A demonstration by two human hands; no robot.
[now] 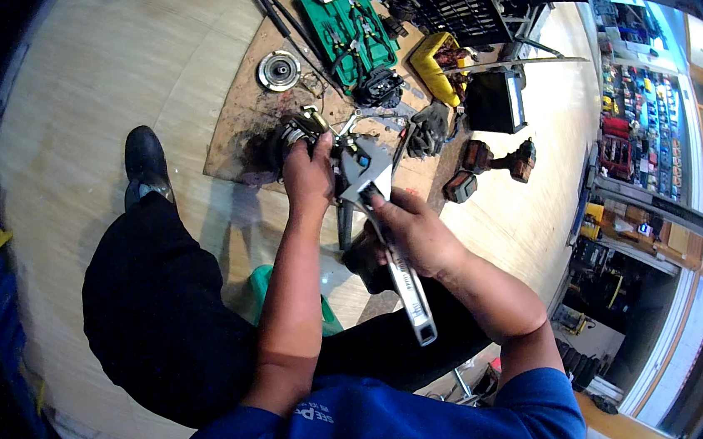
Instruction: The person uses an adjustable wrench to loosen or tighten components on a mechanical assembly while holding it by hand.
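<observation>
My left hand (pixel 308 173) is closed around a dark and silver mechanical part (pixel 306 123) above a stained cardboard sheet (pixel 233 134). My right hand (pixel 409 231) grips a large silver adjustable wrench (pixel 413 302), thumb near its adjusting screw and jaw end up, beside my left hand. The wrench handle points back toward my body. Whether its jaws touch the part I cannot tell. A combination spanner (pixel 351 123) and a round metal disc (pixel 279 70) lie beyond my hands.
A green tool case (pixel 326 23), yellow tray (pixel 430 69), dark gloves (pixel 427 129) and black box (pixel 488 103) sit beyond. Cordless power tools (pixel 514 163) lie on the right. My legs frame the work, left shoe (pixel 144 158) on the floor. Stocked shelves (pixel 639 119) line the right.
</observation>
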